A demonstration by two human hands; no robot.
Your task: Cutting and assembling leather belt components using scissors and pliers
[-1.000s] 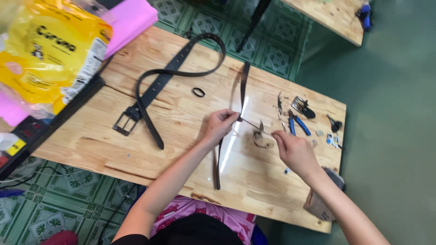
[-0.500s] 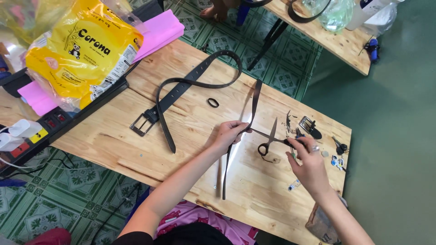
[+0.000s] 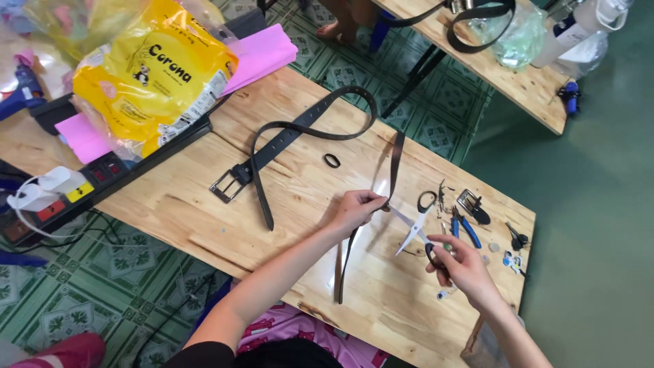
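My left hand (image 3: 355,208) pinches a thin black strap (image 3: 394,170) at its fingertips, the strap running away from the hand across the wooden table (image 3: 204,225) and back down toward me. My right hand (image 3: 462,267) is closed around one black handle of the scissors (image 3: 417,228), whose open blades point toward the left hand's fingertips. Just beyond the right hand lie blue pliers (image 3: 464,229) and a metal buckle (image 3: 470,203). Farther left of the left hand lies a buckled black belt (image 3: 286,140) and a small black loop (image 3: 332,161).

a crinkled yellow plastic bag (image 3: 153,85) lies on pink sheets (image 3: 262,58), upper left.
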